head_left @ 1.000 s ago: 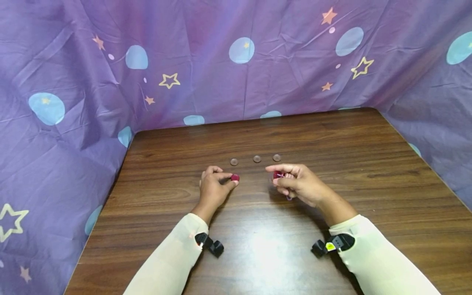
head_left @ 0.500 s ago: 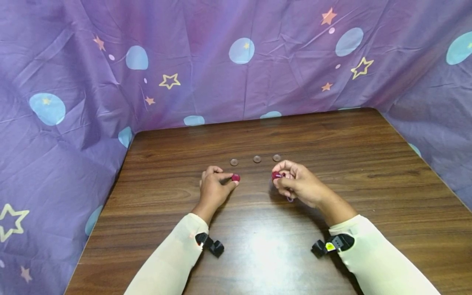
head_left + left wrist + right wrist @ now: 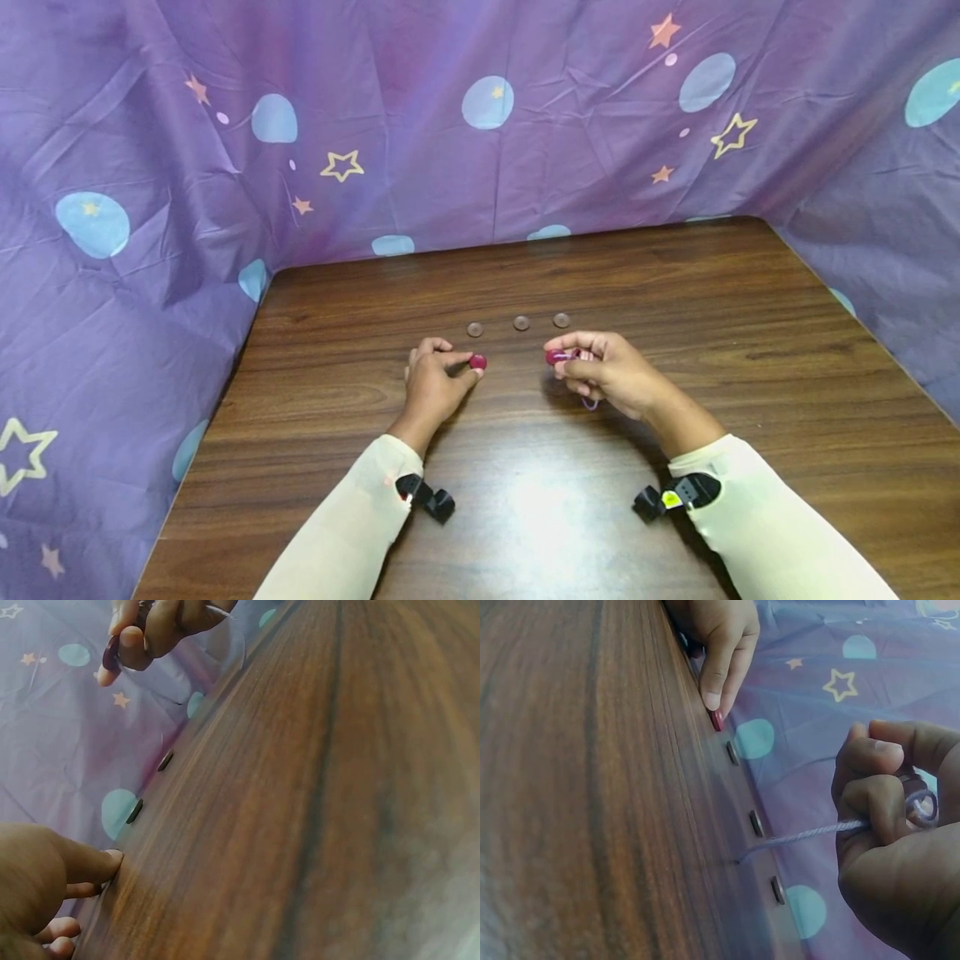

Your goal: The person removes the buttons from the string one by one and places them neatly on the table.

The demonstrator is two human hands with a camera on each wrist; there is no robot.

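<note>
My left hand [image 3: 438, 379] rests low over the table, its thumb and index finger pinching a red button [image 3: 478, 362]. In the right wrist view that red button [image 3: 717, 720] stands on edge against the wood. My right hand [image 3: 607, 375] is raised above the table. Between its thumb and index finger it holds another red button [image 3: 553, 357], with a light purple string [image 3: 590, 404] looped around its fingers. The string's loose end [image 3: 802, 836] hangs down toward the table in the right wrist view. The left wrist view shows the right hand's button [image 3: 111, 654] edge-on.
Three brown buttons, a left one [image 3: 475, 330], a middle one [image 3: 521, 322] and a right one [image 3: 562, 320], lie in a row beyond the hands. The wooden table [image 3: 337, 500] is bordered by a purple curtain [image 3: 420, 125] with stars and blue spots.
My right index finger, first stretched out, bent down to the red button. The button then shifted slightly left toward the fingertips. My left hand stays in place with its button.
</note>
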